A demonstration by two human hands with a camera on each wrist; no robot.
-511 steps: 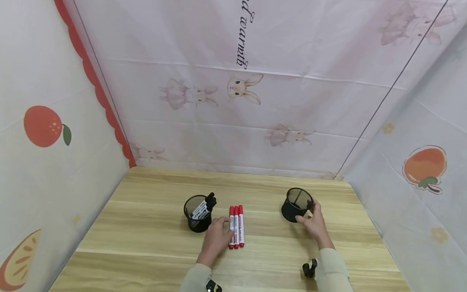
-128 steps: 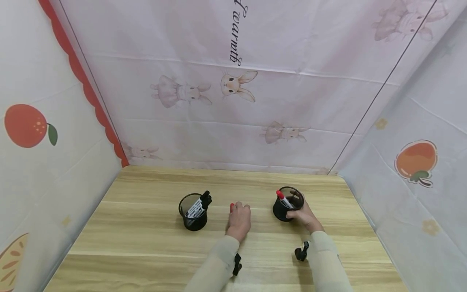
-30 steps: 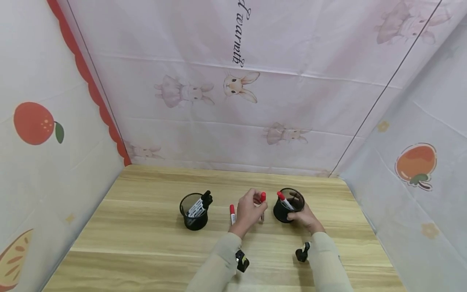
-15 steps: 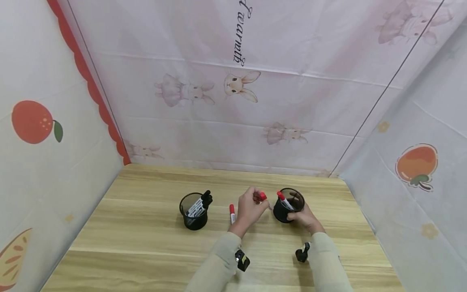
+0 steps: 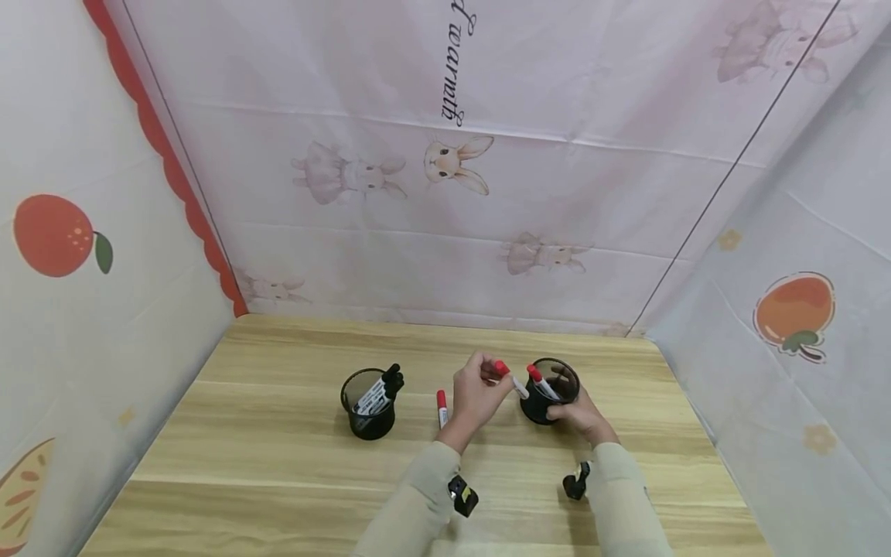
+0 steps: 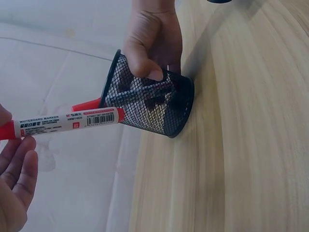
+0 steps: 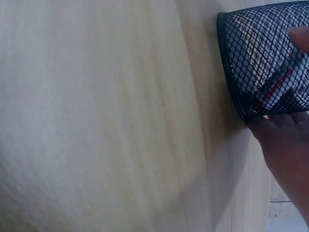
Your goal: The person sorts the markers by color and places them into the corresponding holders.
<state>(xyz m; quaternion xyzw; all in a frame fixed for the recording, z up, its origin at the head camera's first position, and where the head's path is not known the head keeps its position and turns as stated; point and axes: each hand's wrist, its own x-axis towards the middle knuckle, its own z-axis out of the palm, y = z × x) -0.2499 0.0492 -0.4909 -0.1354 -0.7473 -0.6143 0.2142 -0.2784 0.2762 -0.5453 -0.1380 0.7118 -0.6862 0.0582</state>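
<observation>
My left hand point(image 5: 476, 394) pinches a whiteboard marker point(image 6: 72, 121) by its red cap. In the head view this marker slants, its plain end beside the near left wall of the right-hand mesh pen cup point(image 5: 539, 406). My right hand point(image 5: 585, 416) grips that black cup round its right side, thumb in front; the right wrist view shows the hand point(image 7: 289, 150) at the cup's mesh wall point(image 7: 260, 53). One red-capped marker point(image 5: 542, 381) leans inside the cup. Another red marker point(image 5: 442, 408) lies on the table, partly hidden by my left wrist.
A second black mesh cup point(image 5: 371, 422) stands to the left with several black-capped markers point(image 5: 379, 393) in it. The wooden table point(image 5: 278, 464) meets printed cloth walls point(image 5: 390, 255) at the back and both sides.
Three red markers lay together earlier, and one now stands in the right-hand cup. Over the last second the left hand has tilted its marker, swinging the lower end toward that cup.
</observation>
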